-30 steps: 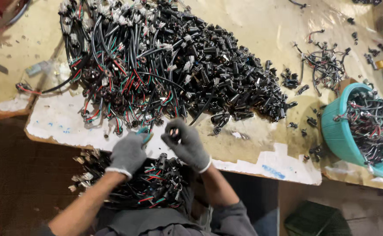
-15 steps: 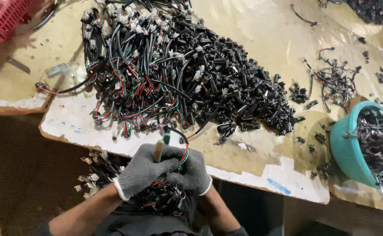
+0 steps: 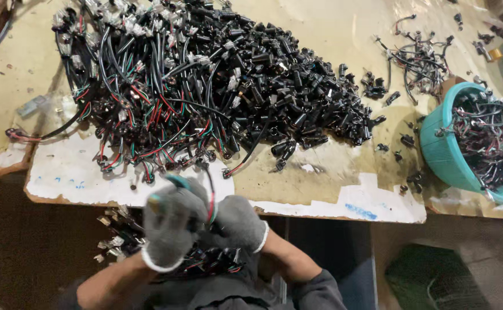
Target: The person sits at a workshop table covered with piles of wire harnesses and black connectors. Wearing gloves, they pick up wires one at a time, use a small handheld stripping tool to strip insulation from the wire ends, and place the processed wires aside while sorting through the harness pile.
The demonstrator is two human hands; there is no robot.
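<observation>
Left hand (image 3: 168,229) and right hand (image 3: 234,224), gloved, both closed on a wire harness (image 3: 210,201), at table edge (image 3: 320,206), teal basket (image 3: 444,152) right, cable pile (image 3: 205,80) beyond.

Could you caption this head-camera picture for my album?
Two gloved hands, left hand and right hand, grip a wire lead below a heap of cables.

A large heap of wired connectors (image 3: 205,86) lies on the table (image 3: 332,178), a basket (image 3: 441,155) of more connectors at its right edge, a smaller tangle (image 3: 418,57) behind that basket, and both gloved hands (image 3: 205,224) before the near edge.
</observation>
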